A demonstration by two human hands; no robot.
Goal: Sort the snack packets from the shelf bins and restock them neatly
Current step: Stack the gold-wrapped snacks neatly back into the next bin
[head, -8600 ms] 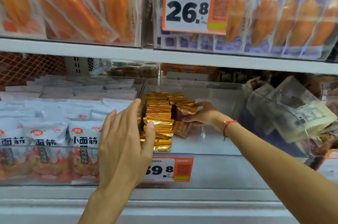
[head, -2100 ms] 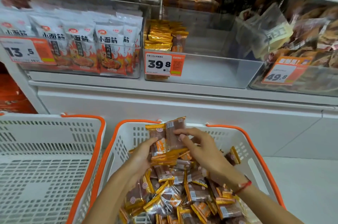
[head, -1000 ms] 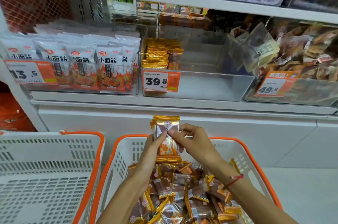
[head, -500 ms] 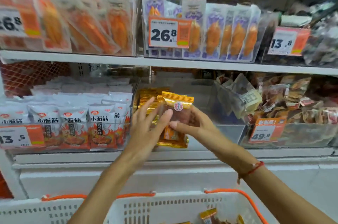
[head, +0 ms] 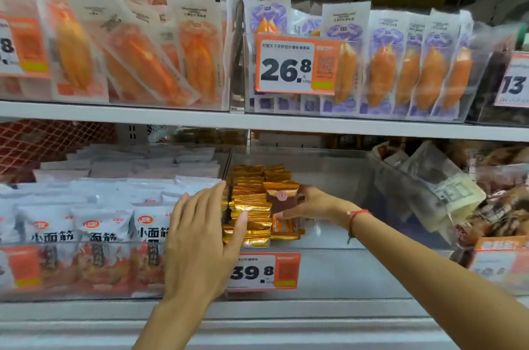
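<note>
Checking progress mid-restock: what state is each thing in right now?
Left hand: open, straight fingers against the stacked gold foil packets.
Right hand: gripping a gold-topped brown snack packet upright beside the stack.
Clear plastic bin: mostly unfilled right of the stack.
White-and-red noodle-snack bags: standing in rows.

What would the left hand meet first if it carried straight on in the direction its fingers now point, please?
Most likely the row of gold packets in the clear bin: the left hand points up and right, fingertips already at the row's left side. Depth is unclear.
</note>
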